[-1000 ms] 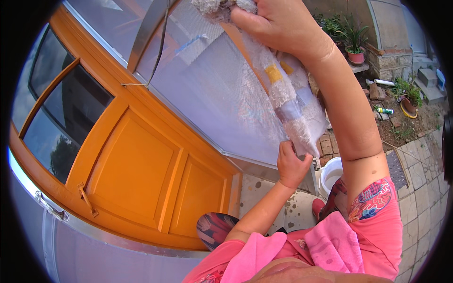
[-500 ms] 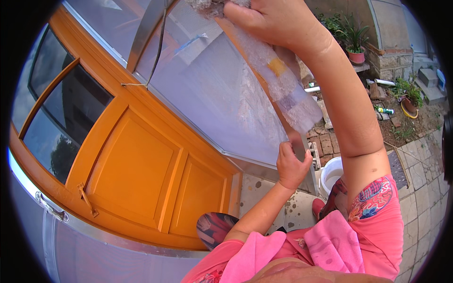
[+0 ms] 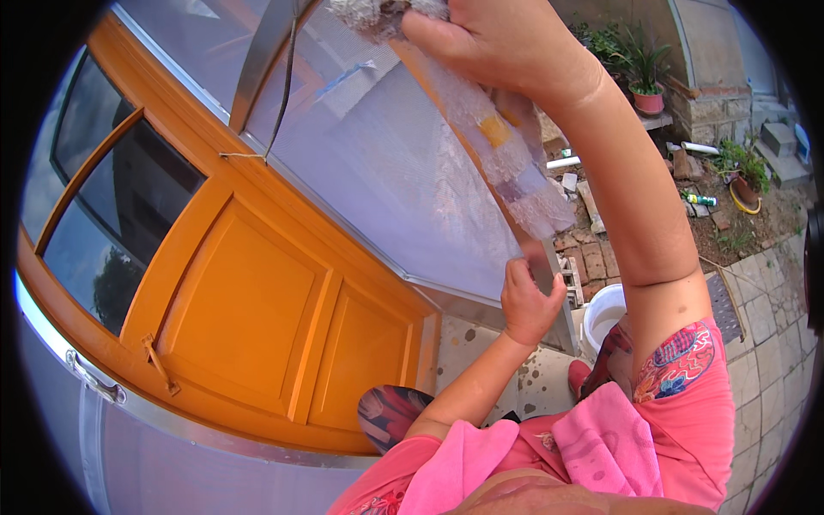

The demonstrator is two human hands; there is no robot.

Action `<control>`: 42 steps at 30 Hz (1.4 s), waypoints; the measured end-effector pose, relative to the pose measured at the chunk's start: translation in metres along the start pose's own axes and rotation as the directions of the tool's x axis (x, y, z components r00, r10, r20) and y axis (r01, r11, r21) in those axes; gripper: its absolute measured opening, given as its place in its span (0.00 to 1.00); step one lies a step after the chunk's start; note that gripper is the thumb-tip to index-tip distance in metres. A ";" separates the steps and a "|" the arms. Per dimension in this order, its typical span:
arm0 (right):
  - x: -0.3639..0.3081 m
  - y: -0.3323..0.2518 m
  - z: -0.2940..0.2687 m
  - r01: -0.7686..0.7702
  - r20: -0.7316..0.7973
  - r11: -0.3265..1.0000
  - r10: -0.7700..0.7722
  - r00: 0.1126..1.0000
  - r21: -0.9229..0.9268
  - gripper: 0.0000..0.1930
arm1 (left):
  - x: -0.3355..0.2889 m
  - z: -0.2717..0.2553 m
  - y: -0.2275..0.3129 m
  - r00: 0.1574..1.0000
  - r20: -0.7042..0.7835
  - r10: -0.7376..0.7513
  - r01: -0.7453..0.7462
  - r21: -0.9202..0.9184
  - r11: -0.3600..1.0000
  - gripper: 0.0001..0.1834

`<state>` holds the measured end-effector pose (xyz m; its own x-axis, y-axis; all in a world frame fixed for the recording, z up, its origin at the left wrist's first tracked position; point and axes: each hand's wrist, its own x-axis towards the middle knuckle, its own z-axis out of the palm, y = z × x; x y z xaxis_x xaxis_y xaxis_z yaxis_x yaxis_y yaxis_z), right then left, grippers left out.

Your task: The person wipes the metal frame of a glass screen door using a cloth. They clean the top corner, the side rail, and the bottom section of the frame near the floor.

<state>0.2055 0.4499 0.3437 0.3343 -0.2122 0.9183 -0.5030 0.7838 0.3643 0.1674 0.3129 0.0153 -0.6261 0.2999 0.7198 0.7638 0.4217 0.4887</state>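
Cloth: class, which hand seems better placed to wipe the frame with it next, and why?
Probably the right: the right hand already holds the cloth, which hangs beside the frame. The left hand seems to grip the frame lower down.

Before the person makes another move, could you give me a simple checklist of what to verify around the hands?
1. Right hand gripping the shaggy cloth: ok, it is bunched there, the rest hanging down.
2. Left hand on the metal frame: ok, fingers and thumb at its edge.
3. Dark wire apart from both hands: ok.
4. Floor free of spots: not ok, dark spots show.
5. White bucket filled: cannot tell, its contents are unclear.
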 end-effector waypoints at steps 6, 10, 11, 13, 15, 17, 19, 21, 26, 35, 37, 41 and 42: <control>-0.011 0.009 0.004 0.020 -0.053 0.999 -0.018 0.998 0.050 0.22 | 0.000 0.001 0.004 1.000 0.000 -0.010 0.010 -0.047 0.999 0.24; 0.014 0.009 0.006 0.029 -0.052 0.999 -0.030 0.998 -0.013 0.21 | -0.001 -0.001 0.006 0.999 0.001 -0.033 0.033 -0.035 0.999 0.24; 0.016 0.011 0.009 0.023 -0.053 1.000 -0.024 0.998 -0.020 0.21 | -0.001 -0.001 0.007 0.999 0.009 -0.038 0.038 -0.033 0.999 0.24; 0.008 0.014 0.007 0.044 -0.050 0.999 -0.044 0.998 -0.014 0.21 | 0.000 -0.001 0.007 0.999 0.026 -0.048 0.048 -0.031 0.998 0.25; -0.005 0.012 0.006 0.066 -0.064 0.998 -0.065 0.996 0.008 0.21 | 0.000 -0.001 0.003 1.000 -0.006 0.013 -0.013 -0.001 1.000 0.26; -0.015 0.007 0.004 0.070 -0.073 0.997 -0.067 0.995 0.035 0.21 | 0.000 0.000 -0.001 0.999 -0.025 0.048 -0.048 0.023 0.999 0.26; -0.014 0.005 0.004 0.037 -0.053 0.998 -0.035 0.998 0.041 0.21 | -0.001 0.001 -0.002 0.998 -0.030 0.058 -0.056 0.045 0.997 0.26; -0.008 0.008 0.006 0.018 -0.040 0.999 -0.017 0.999 0.032 0.21 | -0.001 -0.001 0.001 1.000 -0.017 0.008 -0.008 -0.006 1.000 0.25; 0.012 0.019 0.009 0.069 -0.055 0.997 -0.071 0.996 -0.032 0.20 | 0.001 0.000 0.006 1.000 0.010 -0.016 0.017 -0.041 0.999 0.25; -0.001 0.016 0.010 0.029 -0.050 0.999 -0.031 0.998 -0.043 0.19 | -0.001 -0.001 0.002 1.000 0.005 -0.005 0.005 -0.034 0.999 0.24; 0.015 0.024 0.012 0.053 -0.079 0.999 -0.054 0.995 -0.015 0.18 | 0.001 0.000 0.007 1.000 0.010 -0.010 0.011 -0.046 0.999 0.24; 0.010 0.014 0.008 -0.015 -0.020 1.000 0.015 1.000 0.013 0.18 | -0.001 -0.001 0.002 1.000 0.002 0.008 -0.007 -0.027 1.000 0.25; 0.007 0.012 0.003 -0.028 0.013 1.000 0.028 1.000 -0.003 0.18 | -0.001 0.001 0.000 0.999 -0.017 0.042 -0.042 -0.008 0.999 0.25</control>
<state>0.1993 0.4555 0.3549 0.3097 -0.1976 0.9301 -0.5099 0.7911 0.3378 0.1680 0.3136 0.0148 -0.5909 0.3028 0.7477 0.7906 0.4017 0.4621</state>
